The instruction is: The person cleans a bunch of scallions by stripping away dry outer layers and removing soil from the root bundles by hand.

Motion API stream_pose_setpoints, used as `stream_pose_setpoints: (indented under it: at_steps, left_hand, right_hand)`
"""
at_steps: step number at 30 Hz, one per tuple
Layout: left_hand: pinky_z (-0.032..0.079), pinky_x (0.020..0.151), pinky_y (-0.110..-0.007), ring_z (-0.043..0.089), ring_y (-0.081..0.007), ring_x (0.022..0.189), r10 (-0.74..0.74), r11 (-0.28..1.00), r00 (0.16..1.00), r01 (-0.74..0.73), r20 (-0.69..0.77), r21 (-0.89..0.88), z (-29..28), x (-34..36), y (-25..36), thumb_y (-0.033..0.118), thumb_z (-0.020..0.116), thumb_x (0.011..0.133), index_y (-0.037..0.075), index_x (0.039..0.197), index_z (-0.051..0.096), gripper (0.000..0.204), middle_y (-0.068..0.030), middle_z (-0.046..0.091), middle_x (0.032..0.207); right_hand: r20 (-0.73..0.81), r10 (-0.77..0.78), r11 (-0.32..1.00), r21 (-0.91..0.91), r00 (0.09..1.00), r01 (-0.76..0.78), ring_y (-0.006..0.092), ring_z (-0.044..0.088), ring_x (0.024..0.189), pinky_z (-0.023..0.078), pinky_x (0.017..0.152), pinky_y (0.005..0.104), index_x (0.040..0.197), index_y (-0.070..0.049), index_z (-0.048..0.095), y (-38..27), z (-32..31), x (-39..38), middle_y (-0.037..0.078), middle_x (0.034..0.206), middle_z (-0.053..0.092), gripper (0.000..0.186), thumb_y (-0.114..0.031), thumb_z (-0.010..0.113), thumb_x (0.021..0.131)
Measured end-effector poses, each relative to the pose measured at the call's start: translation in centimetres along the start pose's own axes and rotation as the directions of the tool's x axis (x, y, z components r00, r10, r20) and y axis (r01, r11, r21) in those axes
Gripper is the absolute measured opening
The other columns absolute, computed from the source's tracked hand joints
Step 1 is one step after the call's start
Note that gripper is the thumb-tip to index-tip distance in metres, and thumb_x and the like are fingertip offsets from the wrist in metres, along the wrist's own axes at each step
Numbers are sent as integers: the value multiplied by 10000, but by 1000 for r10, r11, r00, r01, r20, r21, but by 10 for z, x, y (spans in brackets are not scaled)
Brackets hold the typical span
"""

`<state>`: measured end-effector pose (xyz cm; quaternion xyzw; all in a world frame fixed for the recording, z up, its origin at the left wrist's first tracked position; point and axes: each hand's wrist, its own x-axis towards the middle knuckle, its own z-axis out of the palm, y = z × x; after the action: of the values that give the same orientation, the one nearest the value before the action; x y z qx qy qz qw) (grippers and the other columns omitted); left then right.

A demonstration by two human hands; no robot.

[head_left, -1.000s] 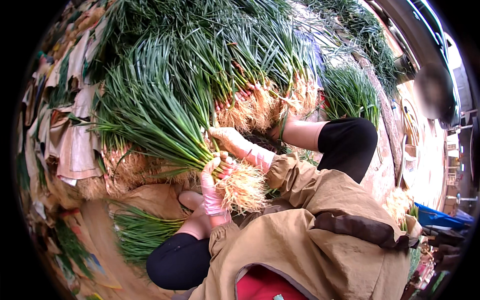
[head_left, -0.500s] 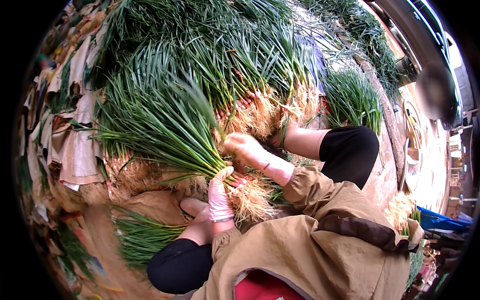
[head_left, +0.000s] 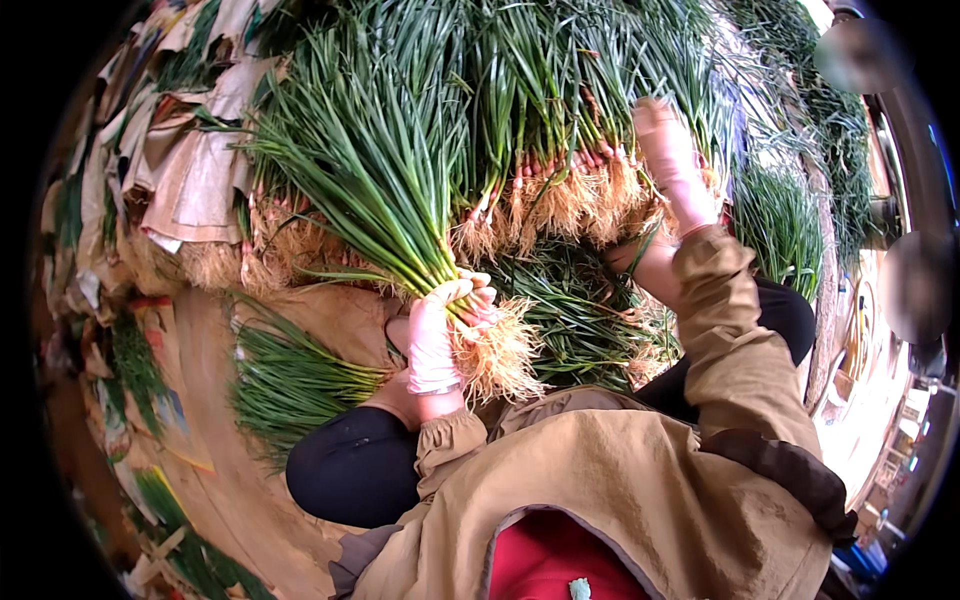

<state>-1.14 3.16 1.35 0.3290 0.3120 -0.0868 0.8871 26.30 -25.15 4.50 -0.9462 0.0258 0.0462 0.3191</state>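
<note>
Outdoor produce-sorting spot, farm or market yard.
Heaped bundles of green onions [head_left: 520, 130] with roots lie on flattened cardboard [head_left: 200, 180] over bare ground.

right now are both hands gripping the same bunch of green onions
No. Only the left hand grips the bunch; the right hand is stretched up to the pile behind.

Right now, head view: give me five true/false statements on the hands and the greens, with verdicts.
1. The left hand, in a pale glove, grips a bunch of long green onions with tan roots. True.
2. The right hand holds that same bunch. False: it reaches up to the big pile of green bunches with pale roots.
3. The held bunch's roots point toward the person. True.
4. Both sleeves are blue. False: the tan jacket sleeve shows on the right arm.
5. A smaller flat bunch of greens lies below-left of the left hand. True.
</note>
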Motion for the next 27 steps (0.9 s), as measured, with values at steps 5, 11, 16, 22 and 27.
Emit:
stream_pose_setpoints:
  at_steps: [5, 11, 16, 22, 27]
  left_hand:
    - [531, 507, -275, 671, -205, 650, -24, 997, 1000, 23, 12, 77, 9, 17, -9, 128, 567, 860, -47, 1107, 647, 314, -144, 698, 958]
    - [491, 384, -250, 649, -186, 564, 34, 993, 991, -19, -130, 118, 0, 16, -12, 48, 614, 849, 2, 1136, 633, 292, -73, 666, 798]
    - [510, 412, -275, 677, -219, 579, -27, 990, 999, 32, -34, 135, 26, 18, -31, 138, 608, 882, -24, 1053, 623, 235, -147, 690, 774]
    - [522, 453, -269, 679, -222, 586, -65, 987, 998, 65, -3, 144, 35, 6, -26, 154, 587, 880, -37, 1062, 669, 276, -147, 711, 859]
    - [529, 447, -283, 674, -237, 571, 69, 985, 996, -59, -52, 164, 17, 21, -46, 135, 569, 900, -47, 1048, 667, 254, -150, 702, 838]
  right_hand:
    - [490, 73, 946, -309, 869, 95, 256, 671, 964, 504, 877, 398, 1044, -79, 710, -61, 163, -56, 140, 993, 710, 430, -465, 566, 921]
    - [444, 43, 972, 188, 895, -140, 158, 621, 750, 491, 717, 316, 908, -45, 696, -63, 142, -90, 92, 779, 673, 389, -431, 666, 874]
    - [683, -97, 636, 602, 724, -483, 108, 569, 664, 466, 589, 237, 978, -56, 629, -38, 145, -148, 8, 798, 611, 187, -234, 635, 920]
    - [741, -161, 189, 671, 652, -717, 85, 521, 589, 430, 510, 241, 979, -72, 626, -37, 144, -128, -23, 763, 598, 129, -178, 627, 904]
    - [182, -30, 944, 328, 983, -32, 264, 662, 694, 508, 657, 388, 970, -42, 617, -52, 143, -138, 146, 749, 663, 264, -278, 676, 867]
